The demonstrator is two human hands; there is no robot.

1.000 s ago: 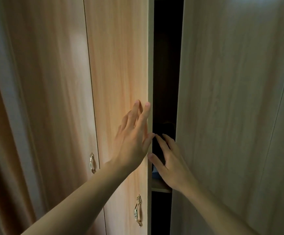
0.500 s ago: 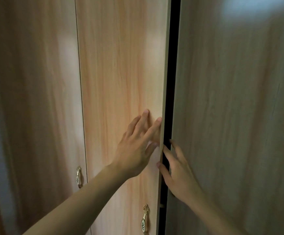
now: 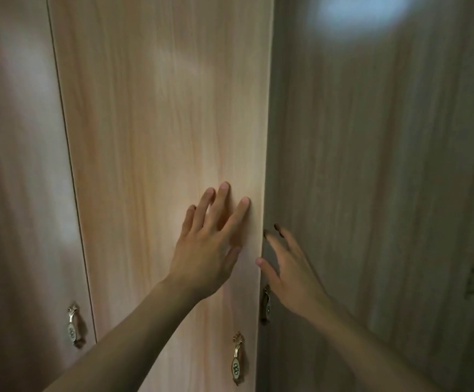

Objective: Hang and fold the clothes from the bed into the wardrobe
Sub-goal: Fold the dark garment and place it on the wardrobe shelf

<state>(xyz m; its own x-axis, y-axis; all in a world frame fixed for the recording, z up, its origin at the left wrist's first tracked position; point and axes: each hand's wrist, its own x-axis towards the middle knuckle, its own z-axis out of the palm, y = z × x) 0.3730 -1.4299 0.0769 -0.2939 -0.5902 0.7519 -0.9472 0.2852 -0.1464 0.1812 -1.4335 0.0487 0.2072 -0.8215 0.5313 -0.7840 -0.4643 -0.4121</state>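
Observation:
Light wood wardrobe doors fill the view. My left hand (image 3: 210,244) lies flat with spread fingers on the middle door (image 3: 159,137), close to its right edge. My right hand (image 3: 289,273) rests open against the darker right door (image 3: 371,193), fingertips at the seam between the two doors. The doors meet with no gap showing, so the wardrobe's inside is hidden. No clothes and no bed are in view.
A third door (image 3: 18,165) stands at the left. Ornate brass handles hang low: one on the left door (image 3: 73,325), one on the middle door (image 3: 237,357), one on the right door (image 3: 265,304) just below my right hand.
The dark gap between the middle and right doors has narrowed and vanished. Both hands moved along with the doors, and the shelf seen inside is hidden now.

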